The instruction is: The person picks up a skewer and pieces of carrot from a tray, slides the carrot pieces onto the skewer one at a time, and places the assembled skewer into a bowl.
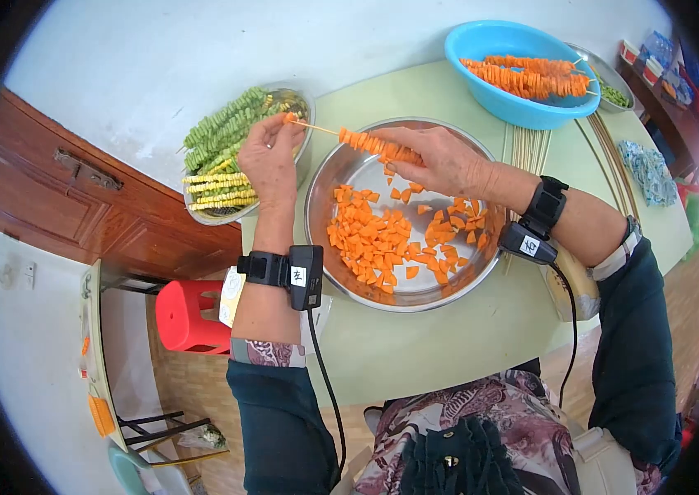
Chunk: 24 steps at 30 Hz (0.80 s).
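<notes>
A thin wooden skewer (316, 128) runs between my hands above a wide steel basin (314, 239). My right hand (436, 157) is closed round the threaded row of orange carrot slices (366, 143) on it. At the skewer's left end, my left hand (269, 157) pinches a small carrot piece (290, 119). Loose cut carrot pieces (374, 239) lie in the basin below, mostly on its left and lower parts.
At the left, a steel bowl (304, 157) holds green and yellow skewers (226, 136). A blue basin (490, 99) with carrot skewers stands at the back right. Bare sticks (528, 153), a patterned cloth (648, 172) and a red stool (184, 316) are also in view.
</notes>
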Each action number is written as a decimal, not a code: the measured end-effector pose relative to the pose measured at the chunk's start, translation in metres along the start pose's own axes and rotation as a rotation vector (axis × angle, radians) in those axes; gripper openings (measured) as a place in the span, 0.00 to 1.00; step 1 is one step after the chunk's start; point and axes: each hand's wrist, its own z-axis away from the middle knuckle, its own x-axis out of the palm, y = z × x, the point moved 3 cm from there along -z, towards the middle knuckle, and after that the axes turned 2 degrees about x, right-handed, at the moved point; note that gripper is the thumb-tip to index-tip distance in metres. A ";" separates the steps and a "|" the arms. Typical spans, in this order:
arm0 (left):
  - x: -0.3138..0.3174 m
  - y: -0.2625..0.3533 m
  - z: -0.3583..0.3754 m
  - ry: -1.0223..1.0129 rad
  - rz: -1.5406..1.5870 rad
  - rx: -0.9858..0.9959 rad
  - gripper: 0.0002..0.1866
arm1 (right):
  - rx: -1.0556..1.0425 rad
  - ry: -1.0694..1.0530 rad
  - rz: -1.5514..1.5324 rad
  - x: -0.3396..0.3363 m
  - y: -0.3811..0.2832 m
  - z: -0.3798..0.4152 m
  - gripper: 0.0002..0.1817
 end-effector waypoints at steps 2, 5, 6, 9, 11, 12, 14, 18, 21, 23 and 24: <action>0.001 0.000 0.001 -0.011 0.006 0.021 0.08 | -0.003 -0.002 -0.021 0.000 -0.001 0.001 0.23; 0.000 -0.002 0.000 -0.026 -0.011 0.018 0.08 | -0.006 -0.003 -0.039 0.001 -0.001 0.002 0.23; 0.000 -0.001 0.000 -0.027 -0.011 0.017 0.08 | -0.009 -0.001 -0.033 0.001 -0.001 0.002 0.24; 0.001 -0.001 0.001 -0.034 -0.021 0.023 0.08 | 0.004 -0.016 -0.046 0.000 -0.003 0.003 0.24; 0.001 -0.001 0.001 -0.030 -0.047 0.020 0.08 | -0.003 -0.011 -0.059 0.002 -0.002 0.003 0.23; 0.002 -0.002 0.001 -0.031 -0.047 0.020 0.08 | -0.011 -0.005 -0.071 0.002 -0.002 0.004 0.23; 0.003 -0.002 0.002 -0.040 -0.055 0.042 0.07 | 0.002 -0.014 -0.087 0.003 -0.002 0.004 0.23; 0.004 -0.001 0.003 -0.044 -0.071 0.043 0.08 | -0.005 -0.011 -0.110 0.003 -0.002 0.003 0.23; 0.005 0.000 0.003 -0.043 -0.086 0.059 0.08 | -0.001 0.000 -0.111 0.006 0.002 0.003 0.23; 0.007 0.003 0.004 -0.074 -0.182 0.085 0.08 | -0.002 -0.004 -0.124 0.004 0.001 0.002 0.23; 0.007 0.003 0.004 -0.075 -0.181 0.084 0.08 | -0.004 -0.006 -0.137 0.004 0.000 0.002 0.23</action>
